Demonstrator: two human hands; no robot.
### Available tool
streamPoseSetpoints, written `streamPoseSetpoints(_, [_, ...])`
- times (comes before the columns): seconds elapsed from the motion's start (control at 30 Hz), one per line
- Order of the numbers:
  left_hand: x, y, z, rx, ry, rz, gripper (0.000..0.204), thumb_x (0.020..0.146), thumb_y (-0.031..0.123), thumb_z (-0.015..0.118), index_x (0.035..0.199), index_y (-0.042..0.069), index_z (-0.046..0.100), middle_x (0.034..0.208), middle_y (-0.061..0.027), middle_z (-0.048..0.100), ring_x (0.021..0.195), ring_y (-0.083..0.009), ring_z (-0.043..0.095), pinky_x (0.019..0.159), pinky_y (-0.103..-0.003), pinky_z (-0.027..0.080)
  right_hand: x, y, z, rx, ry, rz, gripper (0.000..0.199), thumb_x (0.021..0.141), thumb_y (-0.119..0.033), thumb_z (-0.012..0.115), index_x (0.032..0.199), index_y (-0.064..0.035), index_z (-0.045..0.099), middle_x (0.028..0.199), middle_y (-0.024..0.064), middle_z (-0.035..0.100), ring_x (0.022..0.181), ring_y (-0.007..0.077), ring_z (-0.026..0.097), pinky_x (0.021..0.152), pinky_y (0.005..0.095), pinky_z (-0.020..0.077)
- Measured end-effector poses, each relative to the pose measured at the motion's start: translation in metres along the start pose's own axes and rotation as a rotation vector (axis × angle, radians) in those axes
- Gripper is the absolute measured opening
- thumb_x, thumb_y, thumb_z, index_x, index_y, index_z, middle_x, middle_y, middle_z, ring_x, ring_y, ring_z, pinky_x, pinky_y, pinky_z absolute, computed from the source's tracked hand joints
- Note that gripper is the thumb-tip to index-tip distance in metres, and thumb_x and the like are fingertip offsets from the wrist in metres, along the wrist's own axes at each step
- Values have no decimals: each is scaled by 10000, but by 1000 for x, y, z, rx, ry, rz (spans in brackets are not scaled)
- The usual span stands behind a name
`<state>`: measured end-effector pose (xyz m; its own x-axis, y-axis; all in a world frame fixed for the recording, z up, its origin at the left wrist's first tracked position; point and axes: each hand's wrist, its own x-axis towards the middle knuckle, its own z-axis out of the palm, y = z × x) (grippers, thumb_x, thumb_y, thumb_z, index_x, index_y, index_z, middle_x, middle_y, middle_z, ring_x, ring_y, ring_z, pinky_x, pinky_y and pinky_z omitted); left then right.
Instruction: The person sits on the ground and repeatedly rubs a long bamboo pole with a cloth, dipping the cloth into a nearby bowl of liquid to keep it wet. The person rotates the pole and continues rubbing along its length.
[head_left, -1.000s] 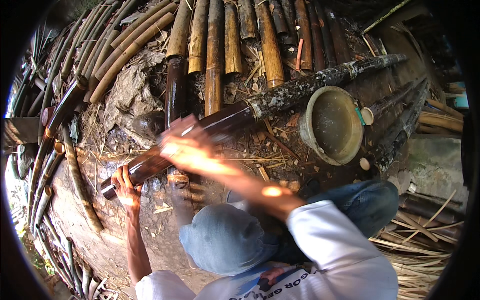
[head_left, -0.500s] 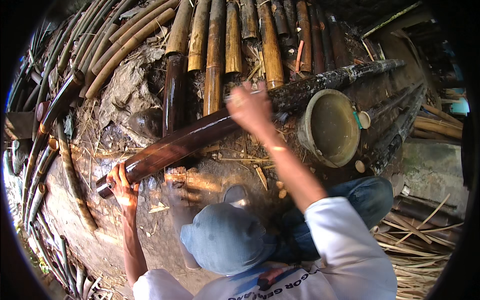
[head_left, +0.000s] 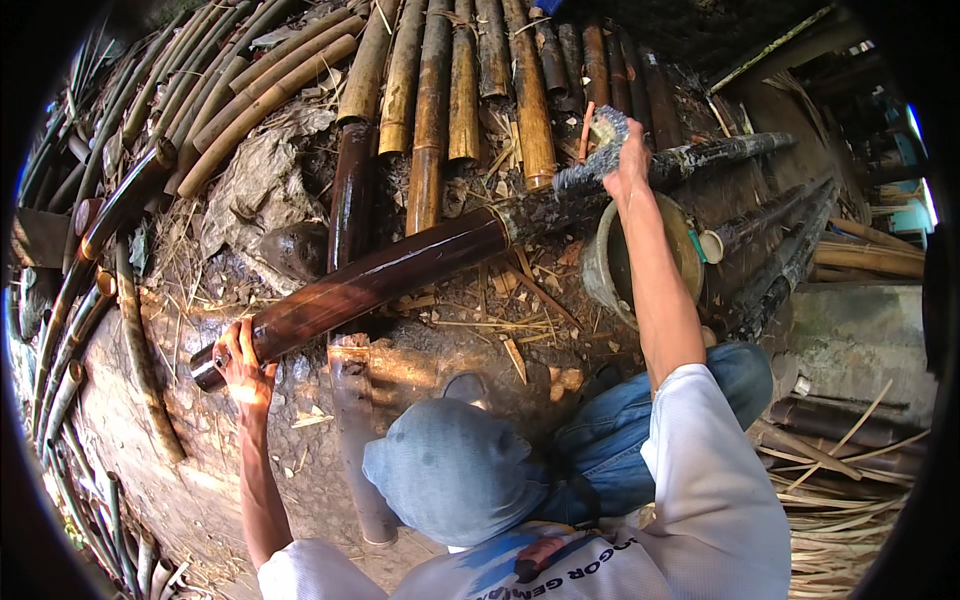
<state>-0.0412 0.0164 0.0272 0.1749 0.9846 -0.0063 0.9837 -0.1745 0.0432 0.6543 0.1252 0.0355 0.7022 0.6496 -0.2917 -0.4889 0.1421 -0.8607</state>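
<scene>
A dark, wet, glossy bamboo pole (head_left: pixel 370 285) slants from near left toward far right across other poles. My left hand (head_left: pixel 242 372) is wrapped round its near left end. Past a ring in the pole, the same line continues as a dull, mottled dark stretch (head_left: pixel 690 165). My right hand (head_left: pixel 628 165) is closed on a bunched grey scrubbing mesh (head_left: pixel 597 150), which is at the mottled stretch. Below my right forearm stands a round grey basin (head_left: pixel 605 270), partly hidden by the arm.
Yellow-brown bamboo poles (head_left: pixel 398 110) lie in a row at the far side. More curved poles (head_left: pixel 270 95) are stacked at the left. A crumpled sack (head_left: pixel 260 180) lies between them. Thin split strips (head_left: pixel 850 530) are heaped at the near right. A small white cup (head_left: pixel 711 246) is beside the basin.
My right hand has moved right and farther along the pole, from its middle to the mottled stretch, and the grey mesh now shows. My left hand keeps its hold on the near end.
</scene>
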Motion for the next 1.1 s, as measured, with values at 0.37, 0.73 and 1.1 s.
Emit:
streamPoseSetpoints(0.37, [-3, 0, 3, -27, 38, 21, 1127, 574, 60, 904, 1559, 114, 360, 1500, -163, 434, 1384, -404, 414, 1206, -528, 230, -72, 82, -30, -1161, -219, -920, 170, 948, -243, 705, 1034, -103, 658, 972, 106, 741, 896, 272, 733, 908, 490, 539])
streamPoseSetpoints(0.73, [3, -4, -6, 24, -99, -52, 1135, 549, 127, 936, 1543, 146, 388, 1419, -146, 472, 1330, -399, 459, 1138, -514, 357, -232, 162, 89, -1305, -512, -913, 199, 960, -284, 677, 1043, -110, 725, 1052, 152, 713, 1179, 272, 641, 1033, 544, 495])
streamPoseSetpoints(1.1, [-6, -9, 25, 90, 186, 34, 1157, 460, 28, 944, 1504, 134, 456, 1357, -147, 515, 1294, -396, 457, 1103, -528, 414, -238, 131, 94, -1206, -830, -608, 183, 875, -88, 656, 1026, -155, 737, 939, 73, 717, 1065, 280, 660, 1103, 582, 453])
